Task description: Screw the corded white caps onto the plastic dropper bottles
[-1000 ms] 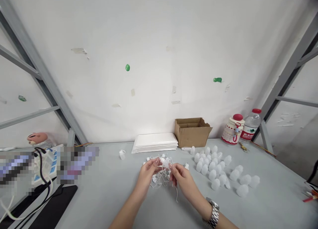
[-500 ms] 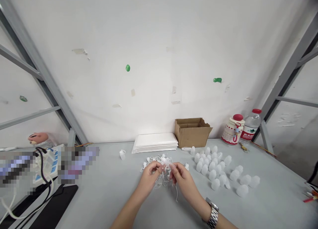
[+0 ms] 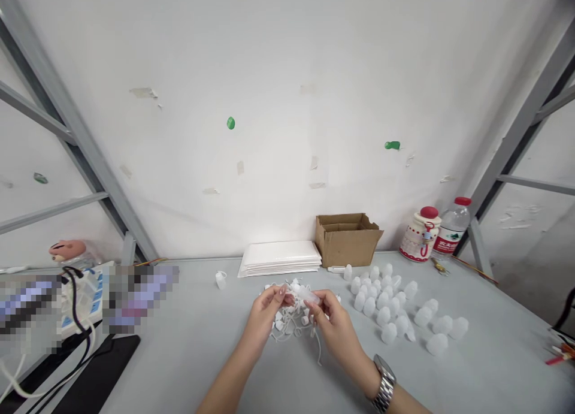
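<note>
My right hand (image 3: 331, 318) pinches a frosted, translucent plastic cup (image 3: 307, 293) that lies tilted on its side between my two hands. My left hand (image 3: 266, 312) has its fingertips closed at the cup's other end, on a small white cap (image 3: 294, 287) partly hidden by the fingers. Below and behind both hands spreads a tangled pile of white cords with small white caps (image 3: 287, 327). Several frosted cups (image 3: 384, 300) stand in a loose group to the right of my right hand.
A brown open cardboard box (image 3: 348, 246) and a stack of white flat packets (image 3: 281, 258) sit by the wall. One capped cup (image 3: 220, 280) stands alone at left. A jar (image 3: 420, 237) and water bottle (image 3: 453, 228) are back right; cables (image 3: 76, 306) run over a power strip at left.
The frosted cup has turned sideways and shows more clearly between my hands. My left fingers have shifted slightly left, opening the space between the hands a little.
</note>
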Demonstrator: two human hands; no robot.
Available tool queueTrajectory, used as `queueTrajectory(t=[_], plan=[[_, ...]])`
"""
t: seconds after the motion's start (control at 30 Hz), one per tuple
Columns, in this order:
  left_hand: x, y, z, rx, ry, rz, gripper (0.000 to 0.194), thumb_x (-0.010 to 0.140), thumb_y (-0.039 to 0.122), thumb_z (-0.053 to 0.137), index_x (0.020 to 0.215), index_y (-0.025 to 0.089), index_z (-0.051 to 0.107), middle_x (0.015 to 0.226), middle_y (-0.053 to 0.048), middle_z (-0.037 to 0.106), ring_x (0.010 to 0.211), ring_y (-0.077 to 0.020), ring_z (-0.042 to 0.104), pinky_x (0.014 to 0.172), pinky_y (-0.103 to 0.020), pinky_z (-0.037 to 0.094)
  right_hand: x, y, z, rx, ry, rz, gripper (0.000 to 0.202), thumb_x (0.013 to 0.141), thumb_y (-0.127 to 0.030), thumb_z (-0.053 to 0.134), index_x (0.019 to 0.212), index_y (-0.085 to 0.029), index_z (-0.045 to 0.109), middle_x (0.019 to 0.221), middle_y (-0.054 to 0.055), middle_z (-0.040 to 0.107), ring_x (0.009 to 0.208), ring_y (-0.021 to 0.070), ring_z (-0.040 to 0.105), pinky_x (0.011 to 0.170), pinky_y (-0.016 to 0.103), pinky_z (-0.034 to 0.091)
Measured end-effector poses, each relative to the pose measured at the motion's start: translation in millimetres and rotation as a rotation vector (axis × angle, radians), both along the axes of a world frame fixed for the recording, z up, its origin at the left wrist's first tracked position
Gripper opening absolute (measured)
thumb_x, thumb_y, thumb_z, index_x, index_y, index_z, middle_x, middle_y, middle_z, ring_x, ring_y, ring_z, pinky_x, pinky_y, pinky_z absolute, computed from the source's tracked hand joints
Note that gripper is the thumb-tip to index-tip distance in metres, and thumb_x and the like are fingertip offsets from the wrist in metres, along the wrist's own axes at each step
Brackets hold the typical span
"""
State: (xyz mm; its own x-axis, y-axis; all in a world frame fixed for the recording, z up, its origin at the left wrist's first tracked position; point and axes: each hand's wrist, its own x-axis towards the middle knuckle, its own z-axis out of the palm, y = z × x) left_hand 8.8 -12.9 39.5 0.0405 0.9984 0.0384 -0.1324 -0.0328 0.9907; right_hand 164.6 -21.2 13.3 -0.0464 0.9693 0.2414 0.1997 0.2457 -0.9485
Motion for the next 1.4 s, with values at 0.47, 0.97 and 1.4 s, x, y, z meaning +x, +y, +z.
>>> queueTrajectory(t=[0.47,0.97,1.4], plan=[[-3,2,0.4,-0.044,-0.004,0.022,0.028,0.059,0.044,0.072,0.068,0.018,0.070,0.077,-0.006,0.070,0.080,-0.0223,0.060,0.076,-0.031,0.042,-3,-8,-3.1,0.090,-0.153,0.036,0.020,0.084,-0.039,0.051,0.088,-0.021,0.059,0.070,0.002,0.058,0.064,0.0176,0.051,0.062,0.029,0.040],[-2,1,-3.3,0.003,0.049,0.061,0.025,0.065,0.043,0.068,0.072,0.020,0.076,0.070,-0.004,0.071,0.076,-0.0224,0.060,0.075,-0.031,0.042,-8,1,2.7,-0.553,0.512,0.379,0.046,0.068,-0.060,0.061,0.064,-0.014,0.058,0.051,0.000,0.059,0.037,0.0078,0.044,0.044,0.023,0.033],[1,3,-9.7,-0.120,-0.313,-0.034,0.045,0.064,0.043,0.071,0.102,0.019,0.068,0.098,-0.011,0.072,0.098,-0.0265,0.063,0.092,-0.040,0.043,-5,3,3.2,-0.484,0.360,0.374,0.040,0.071,-0.054,0.062,0.071,-0.014,0.063,0.051,-0.001,0.060,0.045,0.0099,0.050,0.051,0.023,0.038]])
